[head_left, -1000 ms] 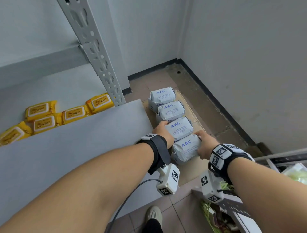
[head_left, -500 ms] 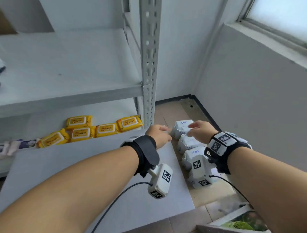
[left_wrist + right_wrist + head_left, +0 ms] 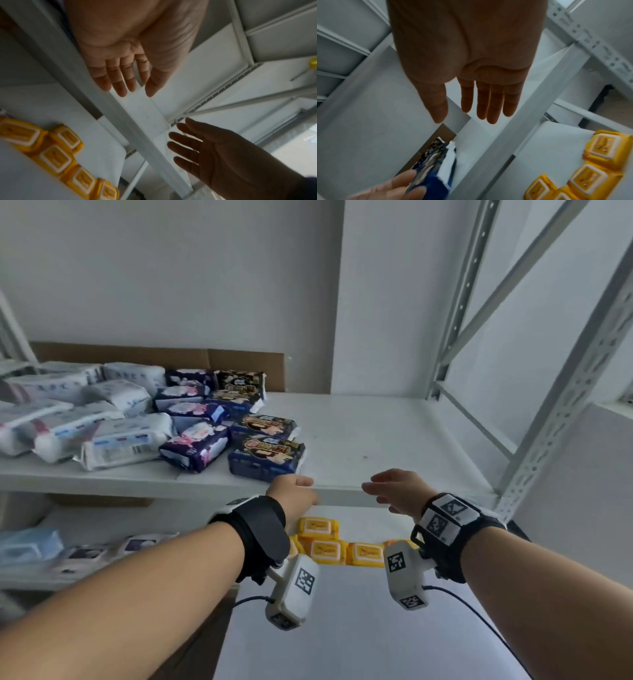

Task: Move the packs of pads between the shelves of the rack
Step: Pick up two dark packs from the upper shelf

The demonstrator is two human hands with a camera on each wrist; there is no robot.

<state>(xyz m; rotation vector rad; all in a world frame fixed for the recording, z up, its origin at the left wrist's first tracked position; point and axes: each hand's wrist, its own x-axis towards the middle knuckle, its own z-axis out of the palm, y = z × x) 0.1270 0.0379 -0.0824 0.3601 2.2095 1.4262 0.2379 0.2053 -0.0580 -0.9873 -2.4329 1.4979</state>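
Several packs of pads lie on the left half of the upper shelf: white packs, purple packs and dark blue packs with gold print. Both hands hover at the shelf's front edge and hold nothing. My left hand is just in front of the nearest dark blue pack; whether it touches the pack I cannot tell. My right hand is a little to its right, fingers spread. In the wrist views the left hand and right hand show straight fingers.
Yellow wipes packs lie in a row on the shelf below. Light blue and white packs sit on that shelf's left. A perforated rack upright and diagonal braces stand at the right. Cardboard leans against the back wall.
Both hands let go of the white ABC pack in the row on the floor and rose, empty, to the upper shelf's front edge. The head view swung up from the floor.
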